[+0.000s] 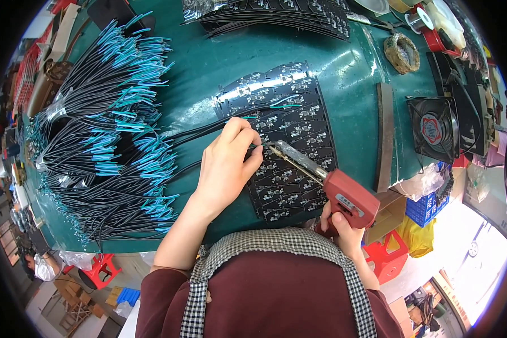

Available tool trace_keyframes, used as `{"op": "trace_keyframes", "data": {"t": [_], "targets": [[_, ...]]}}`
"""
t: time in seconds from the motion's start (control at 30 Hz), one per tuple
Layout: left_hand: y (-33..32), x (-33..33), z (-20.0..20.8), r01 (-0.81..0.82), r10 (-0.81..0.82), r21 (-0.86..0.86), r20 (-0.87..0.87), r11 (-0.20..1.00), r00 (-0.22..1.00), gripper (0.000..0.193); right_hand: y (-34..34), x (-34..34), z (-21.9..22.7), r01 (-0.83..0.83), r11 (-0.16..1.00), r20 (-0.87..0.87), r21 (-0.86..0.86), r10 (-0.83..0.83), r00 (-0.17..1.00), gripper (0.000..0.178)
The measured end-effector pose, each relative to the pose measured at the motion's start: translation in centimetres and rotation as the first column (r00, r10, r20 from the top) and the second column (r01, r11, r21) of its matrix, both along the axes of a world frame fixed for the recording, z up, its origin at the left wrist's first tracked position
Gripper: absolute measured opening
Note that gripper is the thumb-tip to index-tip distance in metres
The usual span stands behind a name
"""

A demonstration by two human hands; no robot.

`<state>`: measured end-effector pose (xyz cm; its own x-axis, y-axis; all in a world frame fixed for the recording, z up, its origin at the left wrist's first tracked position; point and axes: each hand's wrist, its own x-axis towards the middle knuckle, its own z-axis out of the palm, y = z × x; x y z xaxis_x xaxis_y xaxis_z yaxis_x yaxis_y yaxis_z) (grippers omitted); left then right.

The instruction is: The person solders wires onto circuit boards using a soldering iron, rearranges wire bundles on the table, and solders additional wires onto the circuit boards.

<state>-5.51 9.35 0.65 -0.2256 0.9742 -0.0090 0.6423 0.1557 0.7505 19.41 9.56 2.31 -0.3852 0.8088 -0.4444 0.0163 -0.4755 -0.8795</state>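
Note:
A black panel of small circuit boards (307, 132) lies flat on the green work surface in front of me. Over its left edge, my left hand (225, 163) pinches a thin black cable (187, 168) between thumb and fingers, its end close to the board. My right hand (346, 234) wraps around the handle of a red soldering gun (350, 198). The gun's long tip reaches left to just beside my left fingertips; whether it touches the cable end, I cannot tell. Further cables with blue-green wire ends (284, 105) rest across the panel above my hand.
Large bundles of black cables (101, 146) cover the left side. A stack of panels (270, 17) sits at the far edge. Rightward are a dark bar (384, 138), a small fan (434, 129), a round amber-coloured dish (401, 53) and a solder spool (419, 21).

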Motion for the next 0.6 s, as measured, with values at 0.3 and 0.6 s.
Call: {"op": "trace_keyframes", "data": {"t": [0.3,0.6], "targets": [[0.2,0.3,0.4,-0.033,0.033,-0.048,0.005,0.998,0.999,0.015,-0.3,-0.1,0.0,-0.088,0.994,0.084,0.064,0.083,0.993,0.041],[-0.3,0.4,0.5,-0.044,0.042,-0.014,-0.15,0.999,0.988,0.011,-0.8,0.5,0.5,0.209,0.957,-0.061,0.199,-0.201,0.978,0.053]]}}
